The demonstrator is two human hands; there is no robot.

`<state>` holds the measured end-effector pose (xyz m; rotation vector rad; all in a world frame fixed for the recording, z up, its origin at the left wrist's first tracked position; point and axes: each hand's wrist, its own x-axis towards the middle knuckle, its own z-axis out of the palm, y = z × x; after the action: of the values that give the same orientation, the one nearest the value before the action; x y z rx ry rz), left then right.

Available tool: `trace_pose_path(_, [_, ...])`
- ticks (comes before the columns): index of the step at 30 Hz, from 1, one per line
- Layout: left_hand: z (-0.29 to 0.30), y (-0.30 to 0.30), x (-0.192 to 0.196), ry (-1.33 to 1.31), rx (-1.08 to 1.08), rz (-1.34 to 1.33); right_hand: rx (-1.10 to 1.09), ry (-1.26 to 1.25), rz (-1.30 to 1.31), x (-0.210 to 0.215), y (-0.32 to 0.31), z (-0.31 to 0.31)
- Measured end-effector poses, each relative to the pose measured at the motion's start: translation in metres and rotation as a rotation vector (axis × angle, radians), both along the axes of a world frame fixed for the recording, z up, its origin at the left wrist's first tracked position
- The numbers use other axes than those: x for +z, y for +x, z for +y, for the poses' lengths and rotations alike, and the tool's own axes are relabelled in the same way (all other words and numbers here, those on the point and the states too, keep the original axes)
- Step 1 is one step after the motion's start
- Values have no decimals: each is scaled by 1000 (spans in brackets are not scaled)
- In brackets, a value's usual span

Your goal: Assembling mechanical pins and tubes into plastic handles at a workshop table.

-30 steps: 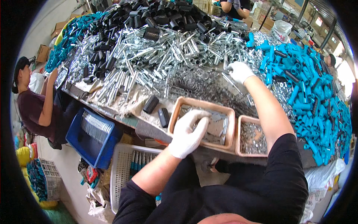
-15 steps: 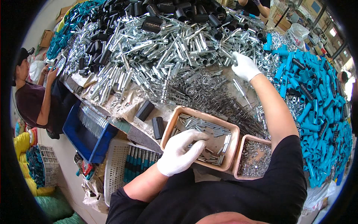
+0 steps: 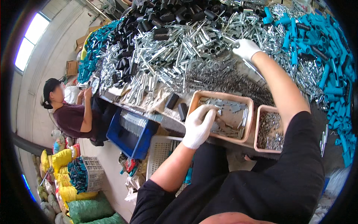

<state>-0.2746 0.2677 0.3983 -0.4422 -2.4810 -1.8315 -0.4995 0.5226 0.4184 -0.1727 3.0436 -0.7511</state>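
Note:
My left hand [image 3: 200,126], in a white glove, is over the left rim of a pinkish plastic tray [image 3: 249,119]. Its thumb and fingers curl together; anything between them is too small to make out. Short silver metal pins [image 3: 234,107] lie in that tray. My right hand [image 3: 247,49], also gloved in white, reaches to the far pile, its bent fingers closed at the end of a silver metal tube [image 3: 228,38]. Just below it lies a thin metal rod [image 3: 250,66]. Dark coil springs [image 3: 212,72] are heaped between the pile and the tray.
A smaller tray [image 3: 269,149] holds small metal parts. Teal plastic housings [image 3: 330,56] heap up on the right, black sleeves [image 3: 167,16] at the back. Two black pieces [image 3: 172,100] lie left of the tray. A blue bin [image 3: 140,143] and a white crate [image 3: 154,156] stand lower left. A co-worker [image 3: 74,115] sits left.
The head view has swung, showing more of the left side and the co-worker. My left hand has turned more upright by the tray rim. My right hand stays at the tube pile.

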Motion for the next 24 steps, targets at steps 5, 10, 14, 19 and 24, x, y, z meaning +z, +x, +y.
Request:
trace_pose_path(5, [20,19,8,220,155,51,168,-533,-135,53,121,-2])
trace_pose_path(10, [43,94,-3,658,-365,-562,384,-727,-76,67,303,-17])
trace_pose_path(14, [70,153,10,879,-314,-803,366,-761,111,15,400,-28])
trace_pose_path(19, [68,180,-12,868,-58,-979,181,-909,-1,-18,446,-38])
trace_pose_path(24, [54,189,-17,814,-55,-978,198,-1345,-121,-23,460,-40])
